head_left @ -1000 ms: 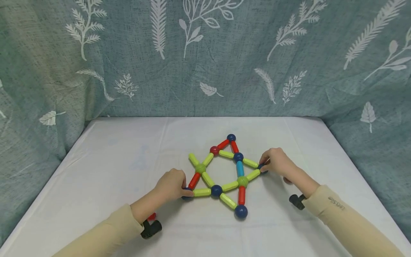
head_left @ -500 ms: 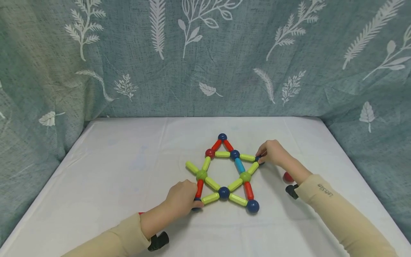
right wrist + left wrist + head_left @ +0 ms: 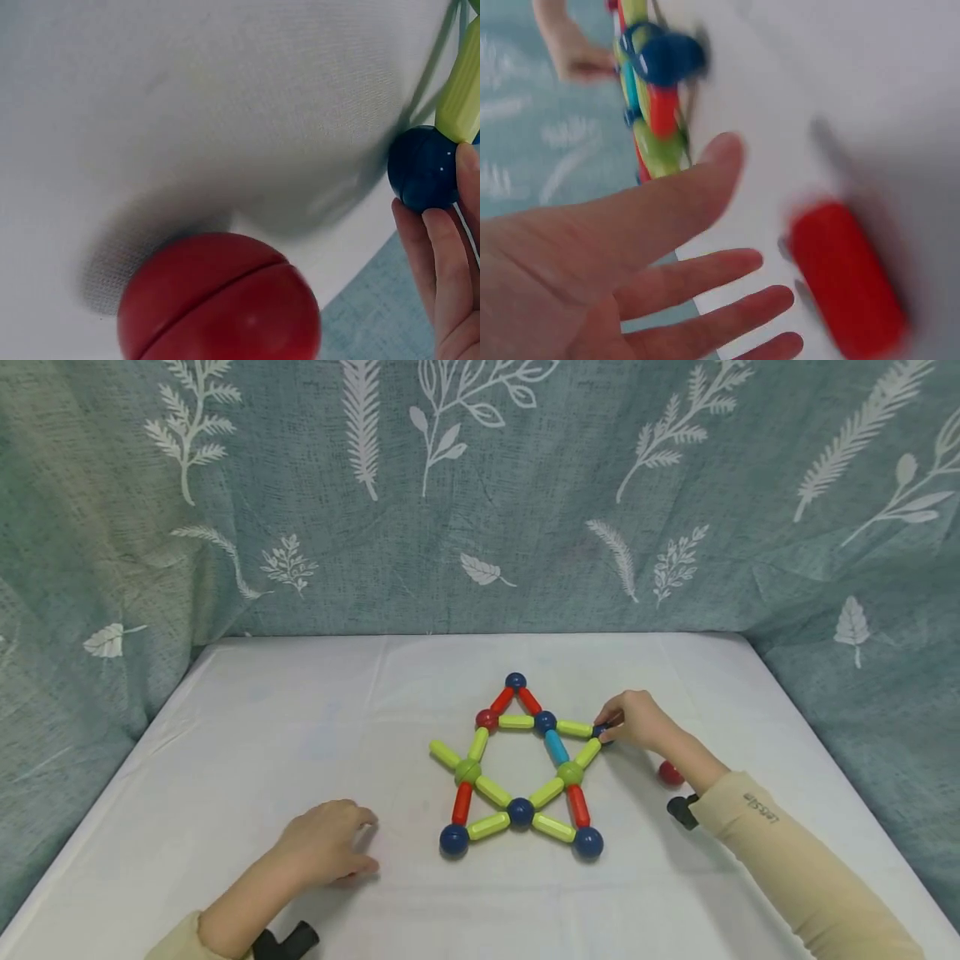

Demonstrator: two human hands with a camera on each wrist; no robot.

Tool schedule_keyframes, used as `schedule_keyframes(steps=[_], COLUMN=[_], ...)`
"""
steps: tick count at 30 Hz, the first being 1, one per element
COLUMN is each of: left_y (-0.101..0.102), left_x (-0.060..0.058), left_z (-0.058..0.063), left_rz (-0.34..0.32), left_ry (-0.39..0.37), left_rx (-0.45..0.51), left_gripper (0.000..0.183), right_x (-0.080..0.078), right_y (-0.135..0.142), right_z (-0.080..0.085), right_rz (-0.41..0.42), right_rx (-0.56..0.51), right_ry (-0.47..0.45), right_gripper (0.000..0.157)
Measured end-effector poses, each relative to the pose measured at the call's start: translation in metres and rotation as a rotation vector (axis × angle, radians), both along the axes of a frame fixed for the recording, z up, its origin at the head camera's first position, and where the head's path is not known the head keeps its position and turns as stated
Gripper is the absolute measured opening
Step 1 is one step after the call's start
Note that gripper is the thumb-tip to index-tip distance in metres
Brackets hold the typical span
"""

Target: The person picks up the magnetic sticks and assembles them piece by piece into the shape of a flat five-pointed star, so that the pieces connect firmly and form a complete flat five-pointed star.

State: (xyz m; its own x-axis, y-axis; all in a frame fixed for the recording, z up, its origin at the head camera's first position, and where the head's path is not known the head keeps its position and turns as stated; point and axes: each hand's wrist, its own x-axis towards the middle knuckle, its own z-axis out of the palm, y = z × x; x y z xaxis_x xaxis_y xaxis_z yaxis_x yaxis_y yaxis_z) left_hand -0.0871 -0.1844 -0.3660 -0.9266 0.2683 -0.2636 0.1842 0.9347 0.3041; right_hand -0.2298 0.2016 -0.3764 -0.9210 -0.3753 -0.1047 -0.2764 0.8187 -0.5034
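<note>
A star-shaped frame of magnetic rods and balls lies on the white table; one green ball [image 3: 467,772] is on its left side. My right hand [image 3: 639,720] pinches the dark blue ball [image 3: 424,169] at the frame's right corner, where a lime rod [image 3: 459,90] meets it. Left of the frame, my left hand [image 3: 322,845] is apart from it with fingers spread and nothing held. A red rod [image 3: 847,279] lies near those fingers in the left wrist view; the head view hides it. The lime rod [image 3: 444,753] at the upper left has a free outer end.
A loose red ball [image 3: 671,773] rests on the table beneath my right forearm, looming large in the right wrist view. Patterned blue-green cloth [image 3: 480,527] hangs behind the table [image 3: 300,710]. Both wrists carry small black cameras.
My left hand has let go of the dark blue ball at the lower left corner and moved left. The frame turned and straightened slightly earlier. My right hand still pinches its ball.
</note>
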Motion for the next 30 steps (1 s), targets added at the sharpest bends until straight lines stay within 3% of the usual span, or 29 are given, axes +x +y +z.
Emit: schedule_keyframes(steps=[3, 7, 13, 17, 21, 26, 30], left_y=[-0.028, -0.048, -0.056, -0.05, -0.036, -0.005, 0.024], left_x=[0.007, 0.012, 0.016, 0.009, -0.014, -0.06, -0.096], left_z=[-0.006, -0.014, -0.022, -0.02, -0.011, -0.001, -0.003], left_rz=[0.029, 0.07, 0.071, 0.064, 0.023, -0.039, -0.047], left_ry=[-0.044, -0.095, -0.074, -0.048, 0.042, 0.182, 0.2], left_rx=[0.025, 0.131, 0.211, 0.205, 0.224, 0.274, 0.289], left_gripper=[0.051, 0.04, 0.018, 0.016, 0.015, 0.014, 0.017], right_x=[0.0, 0.001, -0.001, -0.002, -0.001, -0.001, -0.002], right_y=[0.002, 0.004, 0.005, 0.004, 0.004, 0.002, 0.0], right_z=[-0.001, -0.004, -0.004, -0.003, -0.002, -0.001, -0.001], right_rz=[0.011, -0.004, 0.007, 0.022, 0.01, 0.002, -0.004], right_rx=[-0.006, -0.029, -0.021, 0.0, 0.008, 0.014, 0.014], right_ry=[0.015, 0.02, 0.015, 0.011, -0.002, -0.014, -0.02], right_gripper=[0.017, 0.018, 0.016, 0.016, 0.017, 0.017, 0.017])
